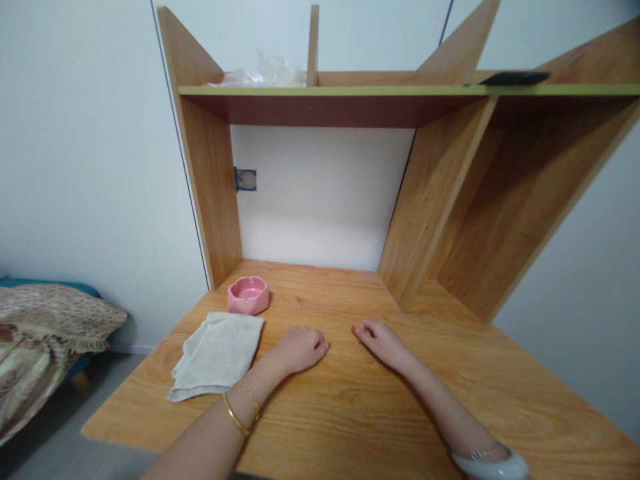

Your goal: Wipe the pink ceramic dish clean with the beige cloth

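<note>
My left hand (299, 348) rests on the wooden desk (350, 413) with its fingers curled under, nothing visible in it. A gold bracelet is on that wrist. My right hand (379, 339) lies a little to the right, also loosely curled on the wood, with a pale bangle near the forearm. The two hands are a short gap apart. A folded grey-white cloth (217, 355) lies flat just left of my left hand. Behind the cloth sits a small pink dish (248, 295), apart from both hands.
A wooden hutch with side panels (213, 180) and a green-edged shelf (400, 90) stands at the desk's back. Clear plastic (265, 72) and a dark flat object (515, 78) lie on that shelf. A bed with a patterned blanket (45, 333) is at the left.
</note>
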